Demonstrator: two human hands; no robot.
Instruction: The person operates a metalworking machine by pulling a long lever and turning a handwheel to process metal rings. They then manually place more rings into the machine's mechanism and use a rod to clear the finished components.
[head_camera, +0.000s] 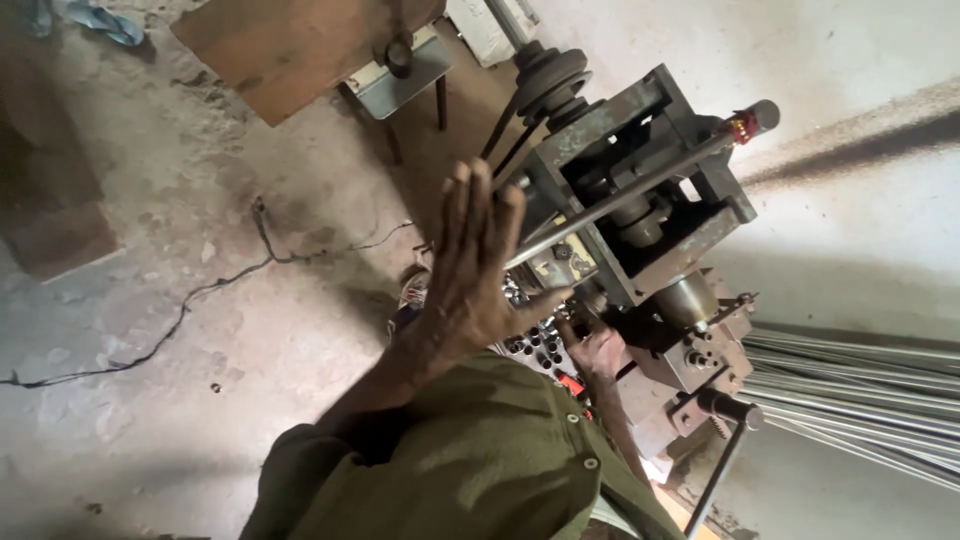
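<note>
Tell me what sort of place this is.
Probably a small metalworking workshop. A heavy steel machine with a belt pulley stands on a dusty concrete floor, and a bundle of long metal rods lies beside it. The left hand is raised open; the right hand rests on the machine.

Olive-green shirt sleeve (480, 450), dark grey metal machine (640, 220), red-tipped lever (742, 126)

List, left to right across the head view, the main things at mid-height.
Black cable on the floor → raised left hand, open, holding nothing → right hand resting on the machine → grey metal machine → bundle of steel rods.
</note>
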